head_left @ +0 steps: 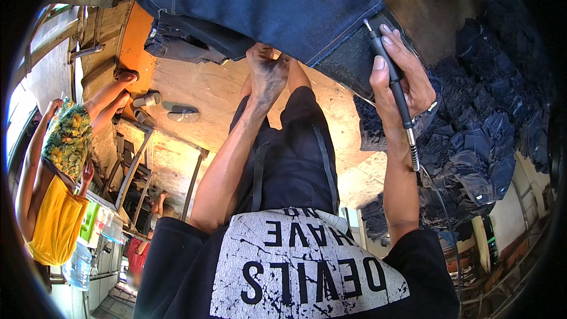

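A pair of dark blue jeans (266, 6) is spread out at the top of the view, its stitched hem running slantwise toward the right. My left hand (269, 71) is closed on the near edge of the jeans, fingers partly hidden by the cloth. In my right hand (407, 71) is a slim black rotary tool (397, 87), held like a pen. Its small pale tip is at the hem's right corner; whether it touches cannot be told. A spring-sheathed cable trails from its rear. Beneath the hem lies a dark flat piece (348, 62).
Big heaps of dark garments (472, 124) lie at the right. Another folded dark garment (183, 44) sits under the jeans' left side. Sandals (183, 113) rest on the floor. At the left are a person in yellow (56, 224) and a clear water jug (77, 269).
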A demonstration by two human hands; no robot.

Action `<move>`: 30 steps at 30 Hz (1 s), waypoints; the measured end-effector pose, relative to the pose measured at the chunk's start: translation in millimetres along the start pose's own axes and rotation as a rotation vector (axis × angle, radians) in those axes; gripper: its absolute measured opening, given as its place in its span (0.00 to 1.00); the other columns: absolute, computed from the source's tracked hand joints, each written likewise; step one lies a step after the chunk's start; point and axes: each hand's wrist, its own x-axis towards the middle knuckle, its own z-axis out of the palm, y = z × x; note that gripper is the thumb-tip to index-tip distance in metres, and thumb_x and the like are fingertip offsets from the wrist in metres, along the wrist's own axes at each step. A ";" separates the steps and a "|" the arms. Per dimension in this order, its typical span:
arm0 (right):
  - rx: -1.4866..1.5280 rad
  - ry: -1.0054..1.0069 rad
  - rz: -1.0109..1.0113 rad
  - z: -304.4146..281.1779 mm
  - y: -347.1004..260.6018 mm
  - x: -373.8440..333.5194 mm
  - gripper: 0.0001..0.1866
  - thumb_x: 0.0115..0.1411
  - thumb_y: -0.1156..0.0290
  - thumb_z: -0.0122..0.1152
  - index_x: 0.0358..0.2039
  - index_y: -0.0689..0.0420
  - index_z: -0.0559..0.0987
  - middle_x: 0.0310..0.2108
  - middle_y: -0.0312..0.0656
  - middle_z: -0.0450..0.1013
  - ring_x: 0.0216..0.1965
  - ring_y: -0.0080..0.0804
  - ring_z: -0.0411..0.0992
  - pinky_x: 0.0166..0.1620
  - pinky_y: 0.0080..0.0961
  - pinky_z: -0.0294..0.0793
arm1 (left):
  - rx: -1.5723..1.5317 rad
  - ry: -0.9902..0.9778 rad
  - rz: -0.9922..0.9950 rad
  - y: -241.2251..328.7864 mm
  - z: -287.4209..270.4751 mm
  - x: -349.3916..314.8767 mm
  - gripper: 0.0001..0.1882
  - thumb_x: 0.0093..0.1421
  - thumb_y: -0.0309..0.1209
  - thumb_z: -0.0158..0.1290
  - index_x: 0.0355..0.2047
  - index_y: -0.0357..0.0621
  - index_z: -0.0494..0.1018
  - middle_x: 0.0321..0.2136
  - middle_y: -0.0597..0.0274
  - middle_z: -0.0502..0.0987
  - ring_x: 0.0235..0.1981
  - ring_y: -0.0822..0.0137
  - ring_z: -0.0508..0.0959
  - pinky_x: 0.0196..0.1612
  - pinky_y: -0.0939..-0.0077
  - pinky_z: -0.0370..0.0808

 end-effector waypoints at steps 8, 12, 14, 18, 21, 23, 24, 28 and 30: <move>0.023 -0.003 0.011 2.0 -1.0 -0.9 0.17 0.56 0.79 0.69 0.47 0.65 0.88 0.46 0.56 0.87 0.53 0.52 0.86 0.64 0.53 0.81 | 0.063 0.007 -0.016 10.9 0.3 0.2 0.16 0.49 0.10 0.50 0.27 0.49 0.67 0.28 0.76 0.71 0.30 0.80 0.72 0.29 0.82 0.69; 0.061 -0.035 -0.037 1.7 -0.2 -0.5 0.17 0.55 0.80 0.69 0.46 0.65 0.88 0.45 0.57 0.87 0.54 0.53 0.85 0.64 0.54 0.81 | 0.050 0.008 -0.021 13.7 0.9 0.1 0.14 0.49 0.12 0.52 0.26 0.50 0.67 0.26 0.77 0.70 0.30 0.80 0.71 0.32 0.82 0.67; 0.089 -0.053 -0.071 1.5 0.5 -1.5 0.16 0.55 0.80 0.69 0.46 0.65 0.88 0.45 0.57 0.87 0.54 0.53 0.85 0.64 0.54 0.81 | 0.059 0.002 -0.005 12.5 0.8 -0.6 0.14 0.49 0.13 0.52 0.26 0.50 0.66 0.26 0.78 0.70 0.30 0.80 0.70 0.32 0.82 0.66; 0.072 -0.055 -0.057 0.2 -0.3 -5.4 0.16 0.54 0.80 0.70 0.45 0.65 0.89 0.45 0.56 0.87 0.54 0.52 0.86 0.63 0.54 0.81 | 0.072 0.005 0.029 4.6 -0.7 -1.7 0.14 0.49 0.13 0.53 0.26 0.49 0.66 0.26 0.78 0.69 0.30 0.81 0.70 0.32 0.81 0.65; 0.068 -0.073 -0.072 -0.7 -0.8 -6.5 0.16 0.53 0.79 0.70 0.44 0.65 0.89 0.44 0.56 0.87 0.53 0.53 0.86 0.63 0.54 0.82 | 0.123 0.032 -0.019 -1.7 -2.4 -2.7 0.13 0.50 0.13 0.53 0.26 0.48 0.66 0.26 0.78 0.69 0.30 0.81 0.69 0.31 0.81 0.65; 0.105 -0.088 -0.093 -0.8 -0.6 -6.6 0.17 0.52 0.79 0.70 0.44 0.65 0.89 0.44 0.56 0.87 0.53 0.53 0.86 0.63 0.55 0.82 | 0.153 0.027 -0.002 -4.1 -3.2 -3.7 0.14 0.50 0.13 0.54 0.27 0.47 0.66 0.27 0.78 0.69 0.30 0.81 0.70 0.31 0.80 0.66; 0.106 -0.098 -0.095 -1.1 -0.6 -6.8 0.17 0.52 0.79 0.70 0.44 0.65 0.89 0.44 0.56 0.87 0.53 0.52 0.86 0.63 0.54 0.82 | 0.162 0.008 0.049 -4.7 -3.2 -4.0 0.14 0.50 0.12 0.54 0.28 0.47 0.66 0.27 0.78 0.69 0.30 0.81 0.70 0.31 0.80 0.67; 0.131 -0.126 -0.126 -1.6 1.0 -9.5 0.17 0.52 0.79 0.70 0.45 0.64 0.89 0.42 0.54 0.87 0.52 0.52 0.86 0.63 0.54 0.82 | 0.114 0.008 0.003 -4.6 -2.0 -7.1 0.14 0.52 0.10 0.52 0.30 0.45 0.69 0.28 0.77 0.72 0.32 0.79 0.73 0.34 0.80 0.70; 0.143 -0.143 -0.143 -1.7 1.9 -11.1 0.17 0.52 0.79 0.70 0.45 0.63 0.89 0.42 0.53 0.87 0.52 0.51 0.86 0.63 0.53 0.82 | 0.079 0.006 -0.007 -4.3 -0.4 -7.7 0.14 0.53 0.09 0.50 0.32 0.45 0.71 0.29 0.76 0.74 0.33 0.78 0.74 0.35 0.81 0.71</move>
